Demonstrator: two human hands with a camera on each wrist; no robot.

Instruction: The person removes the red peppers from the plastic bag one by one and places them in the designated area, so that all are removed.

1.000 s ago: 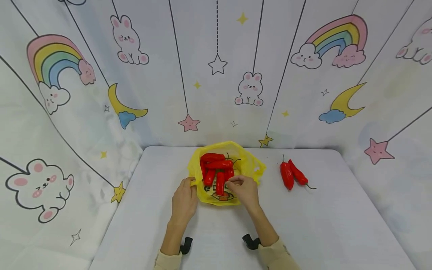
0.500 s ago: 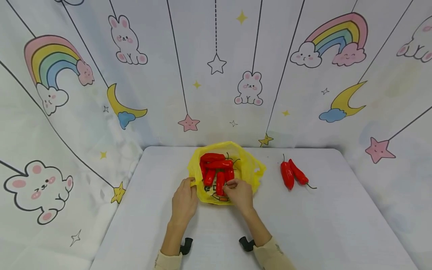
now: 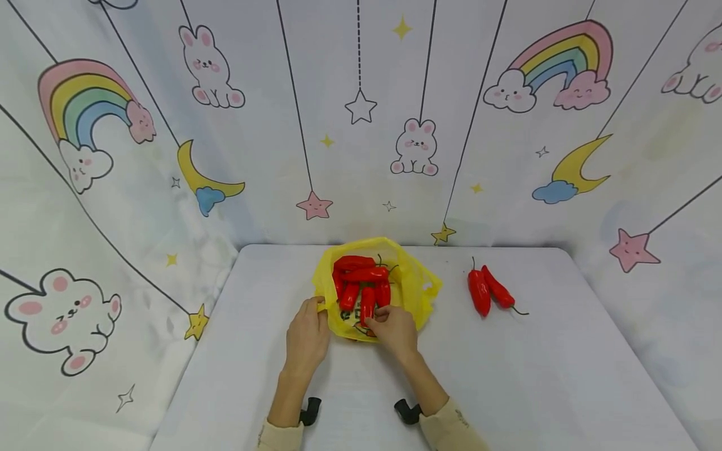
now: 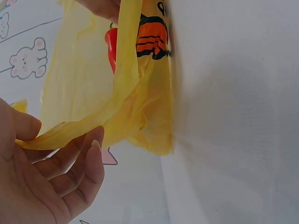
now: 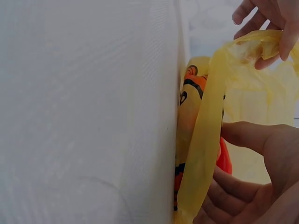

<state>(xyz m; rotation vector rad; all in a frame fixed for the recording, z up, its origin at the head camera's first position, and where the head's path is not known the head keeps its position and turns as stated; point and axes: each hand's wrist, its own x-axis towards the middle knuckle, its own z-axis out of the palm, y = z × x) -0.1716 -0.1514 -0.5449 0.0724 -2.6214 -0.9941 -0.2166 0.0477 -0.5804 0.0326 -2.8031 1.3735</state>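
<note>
A yellow plastic bag lies mouth toward me on the table, with several red chili peppers heaped inside. At its left side my left hand pinches the rim; in the left wrist view, thumb and fingers hold the film's edge. My right hand is in the front of the mouth. Its thumb overlaps the lower end of the front chili pepper. The right wrist view has a red chili pepper showing between thumb and fingers; I cannot tell whether they grip it.
Two more chili peppers lie side by side to the right of the bag, stems pointing different ways. The white table ends at a cartoon-printed cloth backdrop. Black curved pieces sit at both wrists.
My right hand has moved a little left and toward me, from the bag's right side to the front chili pepper. The left hand keeps its hold; the two loose chili peppers have stayed put.
</note>
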